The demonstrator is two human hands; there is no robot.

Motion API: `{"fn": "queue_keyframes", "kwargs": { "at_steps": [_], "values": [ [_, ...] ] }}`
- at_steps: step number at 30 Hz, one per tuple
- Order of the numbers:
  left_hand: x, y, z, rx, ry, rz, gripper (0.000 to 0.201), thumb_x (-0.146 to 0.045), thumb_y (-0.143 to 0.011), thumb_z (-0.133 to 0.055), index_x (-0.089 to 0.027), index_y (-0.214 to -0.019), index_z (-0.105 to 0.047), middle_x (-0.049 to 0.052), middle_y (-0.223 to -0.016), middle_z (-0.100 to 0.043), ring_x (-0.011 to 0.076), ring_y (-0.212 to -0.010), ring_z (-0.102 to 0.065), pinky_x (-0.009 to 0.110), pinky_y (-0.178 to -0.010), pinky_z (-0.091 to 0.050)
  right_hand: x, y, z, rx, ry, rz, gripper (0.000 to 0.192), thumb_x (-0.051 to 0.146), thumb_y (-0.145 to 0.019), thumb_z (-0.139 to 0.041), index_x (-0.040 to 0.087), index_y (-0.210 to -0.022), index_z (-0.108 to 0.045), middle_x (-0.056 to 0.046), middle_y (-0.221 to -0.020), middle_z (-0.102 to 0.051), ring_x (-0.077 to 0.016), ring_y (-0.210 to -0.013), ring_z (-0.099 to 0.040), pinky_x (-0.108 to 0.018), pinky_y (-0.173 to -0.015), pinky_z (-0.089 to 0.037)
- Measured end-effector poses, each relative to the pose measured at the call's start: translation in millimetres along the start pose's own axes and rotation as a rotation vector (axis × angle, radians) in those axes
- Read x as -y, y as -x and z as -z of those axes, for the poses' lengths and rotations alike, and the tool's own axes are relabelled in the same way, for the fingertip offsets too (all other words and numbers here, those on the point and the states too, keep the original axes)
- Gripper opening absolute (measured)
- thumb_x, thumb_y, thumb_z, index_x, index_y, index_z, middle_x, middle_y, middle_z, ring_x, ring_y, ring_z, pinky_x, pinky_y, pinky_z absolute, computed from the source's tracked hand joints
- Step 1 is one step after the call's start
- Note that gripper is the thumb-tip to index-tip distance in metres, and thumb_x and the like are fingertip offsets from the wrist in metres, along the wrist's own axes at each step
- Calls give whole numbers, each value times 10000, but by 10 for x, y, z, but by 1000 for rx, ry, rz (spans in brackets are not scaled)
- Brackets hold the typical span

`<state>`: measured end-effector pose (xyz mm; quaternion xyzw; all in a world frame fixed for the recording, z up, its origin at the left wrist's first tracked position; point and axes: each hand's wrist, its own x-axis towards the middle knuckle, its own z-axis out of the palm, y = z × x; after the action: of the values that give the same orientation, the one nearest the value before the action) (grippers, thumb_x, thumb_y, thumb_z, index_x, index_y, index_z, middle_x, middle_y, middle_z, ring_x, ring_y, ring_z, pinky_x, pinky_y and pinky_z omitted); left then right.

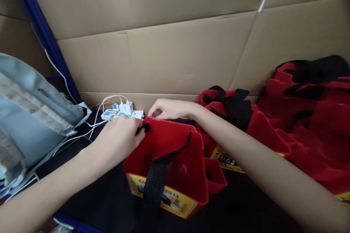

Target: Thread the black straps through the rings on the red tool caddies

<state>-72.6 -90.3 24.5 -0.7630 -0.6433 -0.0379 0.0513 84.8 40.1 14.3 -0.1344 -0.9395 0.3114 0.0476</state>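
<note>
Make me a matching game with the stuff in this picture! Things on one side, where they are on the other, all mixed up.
Things:
1. red bag
2. white power strip
3. cardboard wall
4. pile of red bags

Places:
A. standing up along the back
B. far right
C. held at its top edge by left hand and right hand
D. just behind the left hand, with chargers plugged in

Pairs: 1-C, 2-D, 3-A, 4-B

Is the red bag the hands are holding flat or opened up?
Flat. The red bag lies folded on the dark table, both hands, left and right, at its top edge.
</note>
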Motion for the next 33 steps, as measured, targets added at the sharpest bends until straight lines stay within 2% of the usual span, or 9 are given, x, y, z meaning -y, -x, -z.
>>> {"fn": "queue_keyframes", "kwargs": {
  "at_steps": [4, 9, 14, 18, 20, 22, 25, 29, 33],
  "values": [
    [10, 3, 20, 52, 59, -39, 259, -344, -830, -445, -189, -799, -651, 82, -711, -651, 225, -654, -593, 289, -547, -350, 20, -33, -37, -62, 69, 51, 222, 134, -736, -475, 149, -847, -667, 3, -743, -614, -87, -657, -490, -213, -617, -352],
    [181, -198, 12, -134, 415, -113, 265, -376, -813, -503, -178, -943, -623, 76, -954, -653, 209, -862, -596, 285, -708, -449, 100, -12, -66, -139, 400, -47, 184, 191, -780, -451, 174, -818, -631, 8, -701, -604, -81, -593, -467, -217, -572, -324],
    [288, -356, -124, 101, 731, -246, 161, -262, -799, -539, -171, -880, -645, 38, -836, -685, 161, -777, -617, 246, -689, -468, -118, 106, 177, -206, 574, -319, 175, 104, -682, -491, 153, -757, -641, -58, -691, -611, -148, -633, -530, -264, -573, -327],
    [315, -336, -197, 135, 784, -245, 164, -237, -808, -527, -167, -900, -643, 47, -870, -687, 162, -798, -622, 254, -713, -468, -334, 267, 394, -208, 638, -512, 224, 45, -614, -576, 132, -791, -683, -118, -768, -637, -239, -787, -588, -318, -660, -395],
    [323, -329, -206, 136, 782, -252, 164, -242, -813, -522, -167, -895, -642, 51, -875, -687, 164, -802, -622, 255, -714, -467, -293, 278, 353, -171, 620, -472, 412, 66, -604, -633, 166, -1002, -662, -110, -975, -642, -238, -939, -573, -313, -757, -415],
    [327, -333, -205, 122, 769, -255, 161, -252, -812, -526, -172, -891, -642, 49, -879, -689, 166, -804, -623, 257, -713, -466, -162, 212, 211, -102, 527, -281, 557, 130, -648, -651, 227, -1190, -561, -61, -1184, -577, -188, -1073, -521, -270, -848, -399],
    [333, -338, -186, 123, 769, -262, 174, -255, -812, -528, -184, -919, -646, 42, -892, -692, 169, -811, -628, 261, -726, -465, 16, 31, -16, -5, 377, -38, 364, 186, -798, -524, 234, -1155, -581, -5, -1150, -605, -114, -1000, -552, -215, -823, -403],
    [359, -295, -138, 153, 760, -287, 159, -245, -809, -532, -176, -886, -653, 36, -846, -691, 165, -783, -624, 253, -707, -467, -102, -84, 43, -78, 456, -191, 220, 133, -791, -506, 128, -923, -682, -81, -894, -677, -162, -802, -601, -284, -740, -419],
    [390, -214, -115, 218, 823, -288, 156, -238, -819, -520, -173, -878, -648, 28, -824, -683, 152, -736, -620, 234, -650, -473, -339, 32, 274, -174, 559, -371, 292, 17, -686, -558, 55, -952, -672, -213, -963, -640, -277, -918, -596, -365, -763, -420]
  ]
}}
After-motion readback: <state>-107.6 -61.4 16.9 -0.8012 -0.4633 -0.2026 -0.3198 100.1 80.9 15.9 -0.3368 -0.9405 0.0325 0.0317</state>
